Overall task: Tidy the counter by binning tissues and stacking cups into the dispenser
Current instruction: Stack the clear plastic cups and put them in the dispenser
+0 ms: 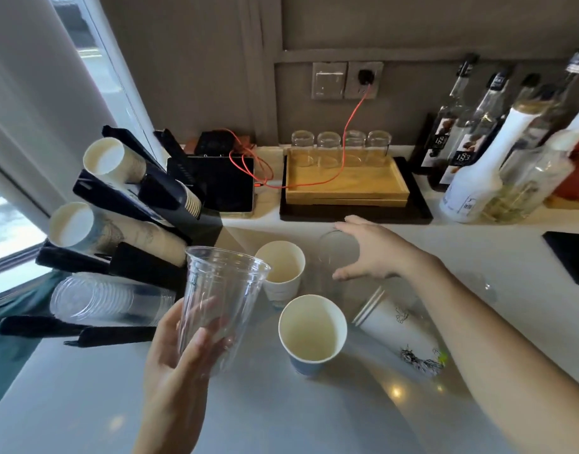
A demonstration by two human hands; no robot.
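My left hand point(180, 348) holds a clear plastic cup point(221, 299) upright above the counter, just right of the black cup dispenser point(131, 260). The dispenser's racks lie tilted and hold stacks of paper cups point(104, 158) and, lowest, clear plastic cups point(108, 298). My right hand point(370, 250) is spread open around a second clear cup point(334, 257) standing on the counter, fingers apart and close to its rim. Two paper cups stand upright, one point(283, 270) behind the other point(312, 329). A white paper cup point(396, 326) lies on its side under my right forearm.
At the back stand a wooden tray point(347, 188) with several glass jars, a black tablet point(225, 183) with an orange cable, and syrup bottles point(478, 178) at the right. A black pad point(573, 253) sits at the right edge. A small crumpled wrapper point(419, 358) lies near the fallen cup.
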